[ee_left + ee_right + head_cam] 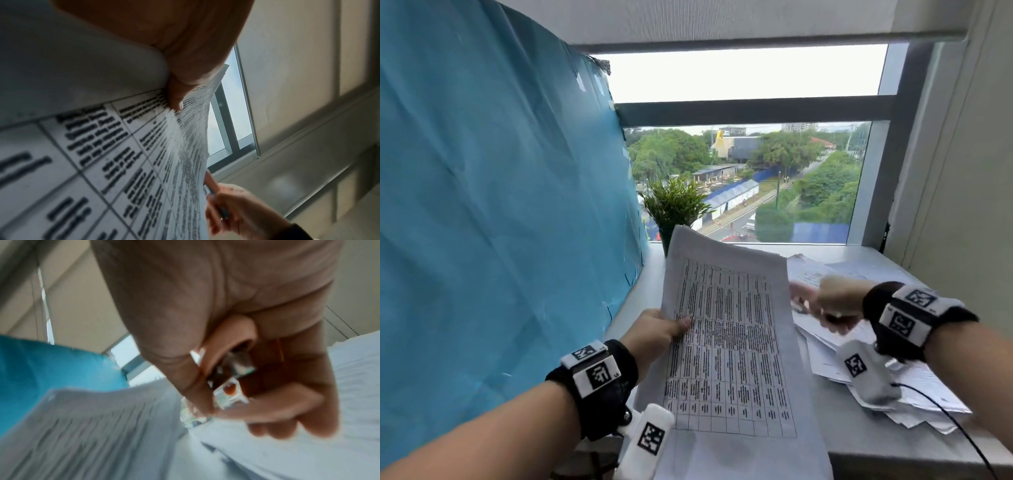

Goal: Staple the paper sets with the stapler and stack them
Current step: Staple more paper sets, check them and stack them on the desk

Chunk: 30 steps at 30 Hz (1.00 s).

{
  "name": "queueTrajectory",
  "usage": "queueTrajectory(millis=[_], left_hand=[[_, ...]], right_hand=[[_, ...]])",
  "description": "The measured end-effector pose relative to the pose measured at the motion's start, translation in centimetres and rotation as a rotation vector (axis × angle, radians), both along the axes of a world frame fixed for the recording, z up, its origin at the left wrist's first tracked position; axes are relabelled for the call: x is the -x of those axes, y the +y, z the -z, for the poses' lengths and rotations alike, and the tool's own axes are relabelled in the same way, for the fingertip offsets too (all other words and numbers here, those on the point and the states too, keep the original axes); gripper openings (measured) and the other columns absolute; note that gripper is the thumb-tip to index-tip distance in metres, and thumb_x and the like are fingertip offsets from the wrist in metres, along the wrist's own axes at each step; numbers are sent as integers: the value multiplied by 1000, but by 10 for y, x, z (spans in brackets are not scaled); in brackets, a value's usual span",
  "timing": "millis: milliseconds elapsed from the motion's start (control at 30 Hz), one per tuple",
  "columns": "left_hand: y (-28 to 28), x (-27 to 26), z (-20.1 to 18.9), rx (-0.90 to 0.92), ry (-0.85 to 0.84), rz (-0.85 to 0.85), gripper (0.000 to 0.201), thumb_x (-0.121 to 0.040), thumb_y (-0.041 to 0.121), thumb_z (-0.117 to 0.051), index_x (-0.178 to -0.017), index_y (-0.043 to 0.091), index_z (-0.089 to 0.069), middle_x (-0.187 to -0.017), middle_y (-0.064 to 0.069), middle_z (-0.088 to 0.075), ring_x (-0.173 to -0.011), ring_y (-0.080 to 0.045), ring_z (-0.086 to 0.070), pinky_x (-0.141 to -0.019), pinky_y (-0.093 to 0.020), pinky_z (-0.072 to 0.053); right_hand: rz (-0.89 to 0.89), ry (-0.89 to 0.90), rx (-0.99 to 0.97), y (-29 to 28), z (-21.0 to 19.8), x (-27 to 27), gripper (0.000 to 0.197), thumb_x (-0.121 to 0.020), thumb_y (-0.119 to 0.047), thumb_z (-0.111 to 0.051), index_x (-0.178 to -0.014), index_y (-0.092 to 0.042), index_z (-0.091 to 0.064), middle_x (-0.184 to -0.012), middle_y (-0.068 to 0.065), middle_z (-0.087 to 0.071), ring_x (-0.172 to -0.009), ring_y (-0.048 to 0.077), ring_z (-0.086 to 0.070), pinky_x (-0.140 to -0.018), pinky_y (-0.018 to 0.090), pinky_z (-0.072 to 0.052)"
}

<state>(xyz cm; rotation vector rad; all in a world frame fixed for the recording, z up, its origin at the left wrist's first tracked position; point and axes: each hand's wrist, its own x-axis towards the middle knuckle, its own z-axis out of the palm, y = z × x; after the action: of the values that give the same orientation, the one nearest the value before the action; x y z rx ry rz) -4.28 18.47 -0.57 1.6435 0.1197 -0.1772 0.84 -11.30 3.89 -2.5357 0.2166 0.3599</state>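
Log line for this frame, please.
left hand holds paper set raised | right hand grips stapler | loose sheets on desk

A pale sill (859, 442) under the window holds a potted plant (674, 209) at 11 o'clock and loose papers (914, 390) at 3 o'clock.

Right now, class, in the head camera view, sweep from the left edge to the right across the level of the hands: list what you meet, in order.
Blue sheet → left hand → held paper set → right hand, gripping a small, blurred object → right wrist band → beige wall.
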Motion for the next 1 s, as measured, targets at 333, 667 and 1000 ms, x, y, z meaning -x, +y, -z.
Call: queueTrajectory(millis=[333,667,1000], left_hand=[[-19,16,-1,-5,-80,97,17,-94,14,-61,-94,-1,-69,-87,-16,-74,-65,-21,-71,-61,-31,-59],[-39,27,-17,4,-118,198,24,-93,14,-61,-97,-9,-66,-85,-21,-72,-67,-26,-68,-67,-40,-59],[-43,31,-21,-74,-147,192,32,-90,16,-64,-98,-16,-63,-81,-18,-66,-70,-27,-61,-71,-41,-55]], right_hand=[[252,-886,-1046,42,-66,-3,10,-91,-18,-59,-82,-16,-59,-63,-3,-46,-51,9,-43,-55,25,-39],[127,-998,-1106,104,-60,-13,22,-87,-48,-55,-92,-27,-55,-79,-2,-68,-70,18,-64,-61,31,-48],[219,-1084,-906,119,-65,0,43,-90,-55,-53,-67,-20,-61,-64,-7,-63,-59,10,-59,-51,15,-44]])
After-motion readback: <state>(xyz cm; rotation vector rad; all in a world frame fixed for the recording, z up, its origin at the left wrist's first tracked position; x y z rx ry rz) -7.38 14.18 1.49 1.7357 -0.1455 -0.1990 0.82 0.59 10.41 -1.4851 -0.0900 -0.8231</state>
